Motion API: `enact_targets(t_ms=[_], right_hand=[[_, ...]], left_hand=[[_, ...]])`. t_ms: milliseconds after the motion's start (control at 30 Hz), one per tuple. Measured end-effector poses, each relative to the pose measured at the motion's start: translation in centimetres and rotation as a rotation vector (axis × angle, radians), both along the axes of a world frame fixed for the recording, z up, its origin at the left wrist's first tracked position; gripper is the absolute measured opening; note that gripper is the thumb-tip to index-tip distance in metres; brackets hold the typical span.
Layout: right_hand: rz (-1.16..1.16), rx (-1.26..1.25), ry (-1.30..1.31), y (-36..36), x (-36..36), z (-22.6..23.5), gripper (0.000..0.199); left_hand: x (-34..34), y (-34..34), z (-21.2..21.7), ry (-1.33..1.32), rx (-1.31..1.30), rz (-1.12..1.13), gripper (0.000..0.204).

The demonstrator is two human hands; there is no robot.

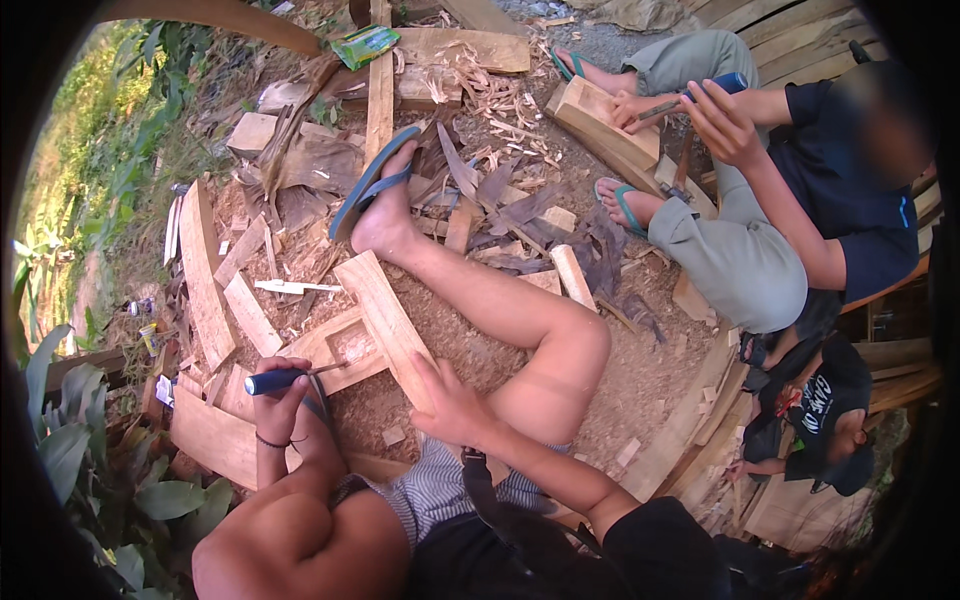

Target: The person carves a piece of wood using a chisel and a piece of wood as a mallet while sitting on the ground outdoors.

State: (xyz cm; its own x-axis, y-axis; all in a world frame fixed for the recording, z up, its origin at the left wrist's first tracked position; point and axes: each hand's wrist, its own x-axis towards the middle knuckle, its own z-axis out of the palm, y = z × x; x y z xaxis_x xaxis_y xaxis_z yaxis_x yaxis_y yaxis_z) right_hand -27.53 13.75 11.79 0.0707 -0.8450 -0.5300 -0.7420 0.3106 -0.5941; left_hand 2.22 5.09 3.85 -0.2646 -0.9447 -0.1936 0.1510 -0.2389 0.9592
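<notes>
My left hand (283, 409) is closed around the blue handle of a chisel (272, 381). Its thin metal blade points right, over a wooden block (325, 345) with a rectangular recess cut into it. Pale chips lie in the recess; whether the tip touches the wood I cannot tell. In my right hand (448, 404) is the near end of a long, squared piece of wood (385, 320). That piece slants up and left, overlapping the right part of the recessed block in this view. My fingers wrap its right edge.
At the upper right, a seated co-worker holds a blue-handled chisel (690, 97) over a wooden block (610, 118). Another person (835, 410) sits at the far right. Planks (205, 270), shavings (500, 95) and dry leaves cover the ground. A green packet (364, 46) lies at the back.
</notes>
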Motion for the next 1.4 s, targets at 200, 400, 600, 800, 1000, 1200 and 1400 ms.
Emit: enact_targets(t_ms=[200,400,600,800,1000,1200,1400], right_hand=[[-0.058,-0.020,-0.088,0.1,-0.1,-0.4,0.090],[-0.095,-0.049,-0.156,0.1,-0.4,-1.2,0.090],[-0.100,-0.080,-0.182,0.1,-0.6,-1.5,0.090],[-0.108,-0.062,-0.217,-0.2,-0.7,-1.4,0.090],[-0.104,-0.079,-0.205,-0.1,-0.6,-1.6,0.091],[-0.108,-0.064,-0.218,-0.3,-0.6,-1.2,0.091],[-0.116,-0.082,-0.193,-0.1,-0.6,-1.4,0.090]], left_hand=[[-0.3,-0.2,-0.3,0.026,0.059,-0.041,0.034],[-0.2,0.4,-0.6,-0.019,0.006,-0.025,0.030],[-0.4,0.3,0.1,-0.017,0.045,0.016,0.028],[-0.2,0.0,-0.2,-0.019,0.018,0.019,0.027],[-0.4,0.0,-0.1,-0.003,0.039,0.053,0.026],[-0.2,0.1,-0.1,-0.001,0.024,0.049,0.026],[0.0,0.1,1.3,0.026,0.023,0.182,0.026]])
